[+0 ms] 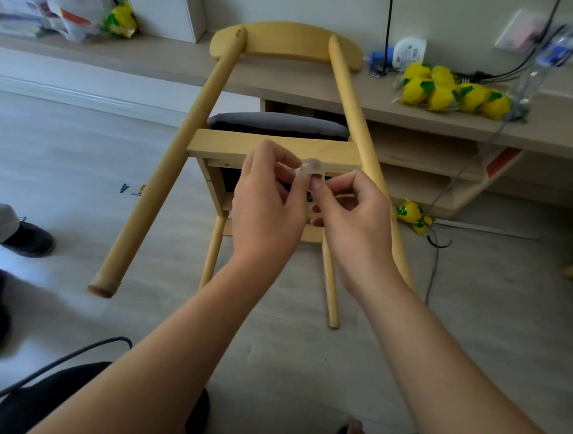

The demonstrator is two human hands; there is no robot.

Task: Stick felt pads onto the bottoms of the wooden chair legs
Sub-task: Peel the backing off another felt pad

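A light wooden chair (272, 149) lies tipped on its back against a low shelf, legs pointing toward me. Its near-left leg (152, 192) ends in a translucent cap with a pad (101, 286). Two thinner legs (329, 286) show bare wooden ends below my hands. Both hands hover in front of the seat frame. My left hand (265, 209) and my right hand (352, 217) together pinch a small translucent pad cap (311, 169) between fingertips. The near-right leg's end is hidden behind my right forearm.
A long low shelf (418, 121) runs along the wall with yellow packets (450, 91), a water bottle (549, 58), a box and cables. Another person's dark shoes (29, 238) stand at left. A yellow packet (414, 216) and a cable lie on the floor.
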